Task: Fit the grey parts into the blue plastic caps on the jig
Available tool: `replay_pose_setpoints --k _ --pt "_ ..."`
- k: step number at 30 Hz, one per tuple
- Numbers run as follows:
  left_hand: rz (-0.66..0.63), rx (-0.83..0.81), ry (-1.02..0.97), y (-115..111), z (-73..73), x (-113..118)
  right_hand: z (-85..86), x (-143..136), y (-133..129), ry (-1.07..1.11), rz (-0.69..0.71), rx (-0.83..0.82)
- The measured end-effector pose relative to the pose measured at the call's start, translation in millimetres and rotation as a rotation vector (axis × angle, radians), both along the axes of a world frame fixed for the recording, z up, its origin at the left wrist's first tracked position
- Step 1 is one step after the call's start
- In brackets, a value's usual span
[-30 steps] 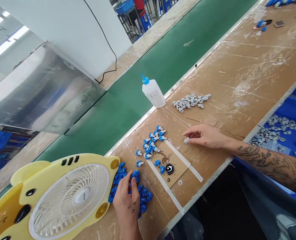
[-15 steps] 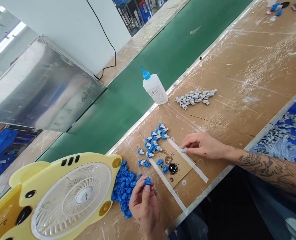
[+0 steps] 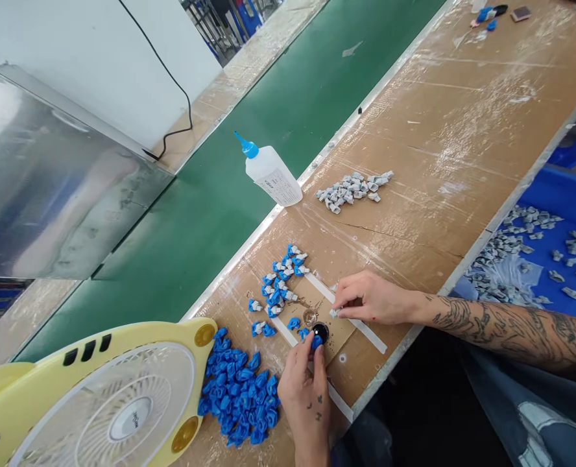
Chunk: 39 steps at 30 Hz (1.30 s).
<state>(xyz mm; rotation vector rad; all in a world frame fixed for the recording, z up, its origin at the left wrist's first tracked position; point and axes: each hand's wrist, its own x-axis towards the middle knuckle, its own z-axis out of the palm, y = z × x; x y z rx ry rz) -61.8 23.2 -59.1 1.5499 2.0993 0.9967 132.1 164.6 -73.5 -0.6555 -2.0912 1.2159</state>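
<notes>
Between the fingertips of my left hand (image 3: 307,383) is a small blue piece (image 3: 317,342), held at the near rim of a small round dish of dark liquid (image 3: 321,332). My right hand (image 3: 373,297) pinches a small light-grey piece (image 3: 335,313) just right of the dish. Under both lies a cardboard sheet (image 3: 341,334) with white tape strips along its sides. Loose blue pieces (image 3: 294,323) rest beside the dish. Beyond them is a cluster of blue pieces joined with grey ones (image 3: 279,285). A heap of blue pieces (image 3: 242,392) lies left of my left hand.
A yellow fan (image 3: 205,383) stands at the left. A white bottle with a blue nozzle (image 3: 273,178) is at the green strip's edge (image 3: 210,227), near a pile of grey pieces (image 3: 353,189). At right, a blue bin (image 3: 570,259) holds more grey pieces.
My left hand has moved right with the blue piece, from beside the blue heap to the dish. My right hand has brought the grey piece nearer the dish. The camera view has shifted.
</notes>
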Motion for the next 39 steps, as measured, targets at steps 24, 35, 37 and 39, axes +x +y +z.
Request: replay_pose_setpoints --k 24,35,37,39 --pt "0.401 0.109 -0.832 13 12.7 24 9.6 -28 -32 0.35 -0.024 0.041" --pt "0.407 0.295 -0.926 24 9.5 26 10.9 -45 -40 0.424 -0.199 0.168" --pt "0.392 0.268 -0.88 22 9.9 24 10.1 -43 -38 0.404 -0.147 0.16" --pt "0.363 0.204 -0.823 22 11.8 21 9.1 -41 -33 0.372 -0.079 0.146"
